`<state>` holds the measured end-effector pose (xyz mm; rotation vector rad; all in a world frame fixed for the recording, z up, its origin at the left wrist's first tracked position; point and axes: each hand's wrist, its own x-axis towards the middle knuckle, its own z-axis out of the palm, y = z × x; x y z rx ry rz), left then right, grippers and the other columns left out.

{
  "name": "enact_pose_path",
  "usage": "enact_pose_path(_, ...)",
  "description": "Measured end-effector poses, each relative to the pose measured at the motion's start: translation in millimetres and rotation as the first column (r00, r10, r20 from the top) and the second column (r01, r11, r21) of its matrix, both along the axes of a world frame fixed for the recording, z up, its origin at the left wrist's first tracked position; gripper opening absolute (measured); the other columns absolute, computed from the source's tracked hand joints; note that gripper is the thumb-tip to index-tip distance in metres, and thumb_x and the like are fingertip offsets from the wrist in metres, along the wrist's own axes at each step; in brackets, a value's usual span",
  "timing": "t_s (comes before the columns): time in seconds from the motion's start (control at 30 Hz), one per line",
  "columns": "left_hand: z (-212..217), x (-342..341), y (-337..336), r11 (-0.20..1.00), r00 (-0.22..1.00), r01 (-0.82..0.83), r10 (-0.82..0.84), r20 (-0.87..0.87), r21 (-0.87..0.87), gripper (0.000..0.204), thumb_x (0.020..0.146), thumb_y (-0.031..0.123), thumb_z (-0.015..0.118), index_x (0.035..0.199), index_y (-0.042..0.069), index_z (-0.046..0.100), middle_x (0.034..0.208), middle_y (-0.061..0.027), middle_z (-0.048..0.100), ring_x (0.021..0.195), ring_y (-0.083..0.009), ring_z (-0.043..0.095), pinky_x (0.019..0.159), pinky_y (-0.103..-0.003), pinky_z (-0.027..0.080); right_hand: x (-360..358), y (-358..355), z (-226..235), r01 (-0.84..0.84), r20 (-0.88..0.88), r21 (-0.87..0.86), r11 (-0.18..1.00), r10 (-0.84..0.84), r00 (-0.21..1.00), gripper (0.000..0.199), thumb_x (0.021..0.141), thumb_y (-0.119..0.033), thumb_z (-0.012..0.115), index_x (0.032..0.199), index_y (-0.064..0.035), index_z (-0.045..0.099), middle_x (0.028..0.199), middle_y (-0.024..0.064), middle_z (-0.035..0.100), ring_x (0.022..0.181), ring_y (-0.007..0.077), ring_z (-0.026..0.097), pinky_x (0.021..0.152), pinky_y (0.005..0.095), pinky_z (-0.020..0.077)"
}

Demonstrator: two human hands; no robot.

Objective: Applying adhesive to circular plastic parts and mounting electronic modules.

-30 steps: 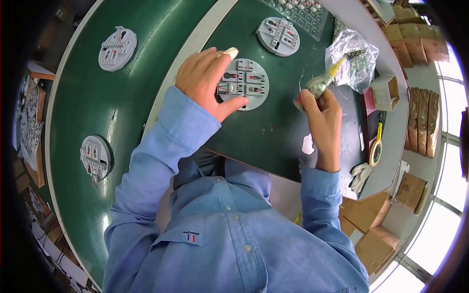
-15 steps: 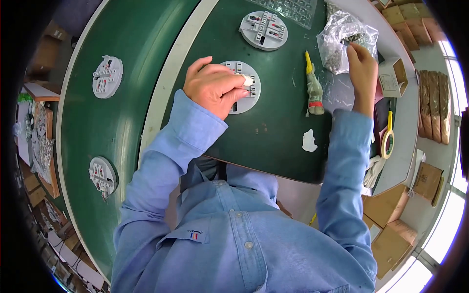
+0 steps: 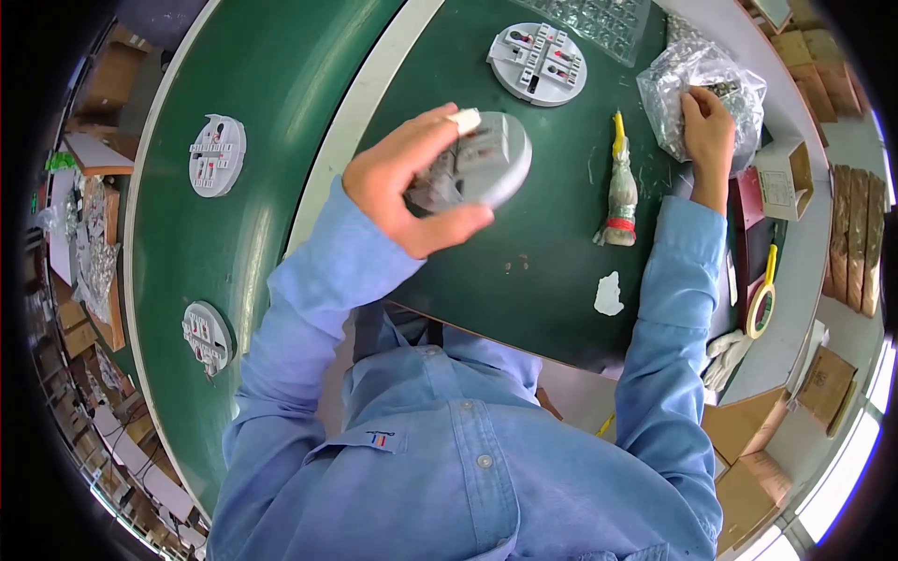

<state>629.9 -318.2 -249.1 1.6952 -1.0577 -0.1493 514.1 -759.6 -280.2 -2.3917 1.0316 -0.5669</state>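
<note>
Left grip curved, right grip outstretched.

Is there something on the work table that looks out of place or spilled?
Yes: a ragged white scrap lies loose on the green table, near its front edge, with small brown specks to its left. They look like stray litter, attached to nothing. The disc in the left hand is too blurred to judge.

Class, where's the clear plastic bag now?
In the head view, the bag is at the upper right of the green tabletop, at the right hand, above-left of the open box.
</note>
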Motion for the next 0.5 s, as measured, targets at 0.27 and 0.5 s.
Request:
enact_pose_path(0.27, -1.8, 16.2, 2.3, 0.983, 0.287, -0.128, 0.161, -0.944, 0.129, 0.071, 0.104, 0.07, 0.043, 0.12, 0.006, 0.071, 0.098, -0.0099, 0.076, 0.069, -0.0168, 0.071, 0.042, -0.027, 0.046, 0.8, -0.9, -2.2, 0.051, -0.063, -0.396, 0.917, -0.082, 0.995, 0.043, 0.095, -0.028, 0.067, 0.129, -0.0017, 0.072, 0.118, 0.0202, 0.076, 0.11, 0.0306, 0.072, 0.099, 0.0378, 0.0528)
enact_pose_path(0.5, -32.6, 23.2, 18.6, 0.976, 0.86, 0.073, 0.042, -0.508, 0.205, 0.048, 0.115, 0.04, 0.041, 0.148, 0.008, 0.053, 0.105, -0.0136, 0.068, 0.087, -0.02, 0.067, 0.078, -0.035, 0.057, 6.0, 0.0, -2.7, 0.021, 0.003, -0.177, 0.984, -0.02, 1.0, 0.04, 0.097, -0.029, 0.067, 0.125, -0.0015, 0.074, 0.117, 0.0201, 0.076, 0.109, 0.0289, 0.073, 0.098, 0.0369, 0.0527)
